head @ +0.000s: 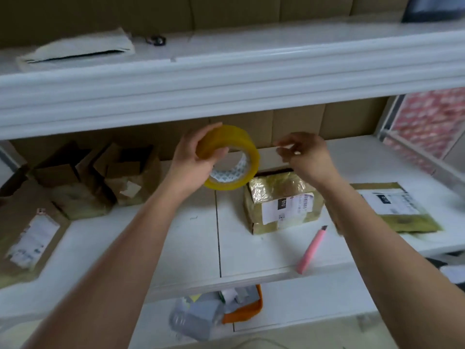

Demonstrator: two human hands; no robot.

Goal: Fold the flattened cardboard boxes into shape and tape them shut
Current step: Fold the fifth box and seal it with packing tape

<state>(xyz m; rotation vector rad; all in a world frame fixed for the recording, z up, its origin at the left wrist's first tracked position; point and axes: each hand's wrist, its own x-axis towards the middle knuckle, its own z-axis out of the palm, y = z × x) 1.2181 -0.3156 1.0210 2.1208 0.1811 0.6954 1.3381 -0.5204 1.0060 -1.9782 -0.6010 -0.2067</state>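
Observation:
My left hand (193, 159) grips a roll of yellow packing tape (235, 144), held up above the white shelf with my fingers reaching into its core. To the right of the roll, the thumb and fingertips of my right hand (304, 157) pinch together on what looks like the tape's loose end; the clear strip is barely visible. Below both hands, a small cardboard box (281, 202) with a white label and glossy tape stands on the shelf, a dark gap showing at its top. A flattened labelled box (395, 207) lies to the right.
A pink box cutter (312, 250) lies at the shelf's front edge. Opened cardboard boxes (100, 177) and a flat piece (30, 233) crowd the left. The upper shelf's white edge (226, 79) overhangs close above. An orange bin (254, 311) of scraps sits below.

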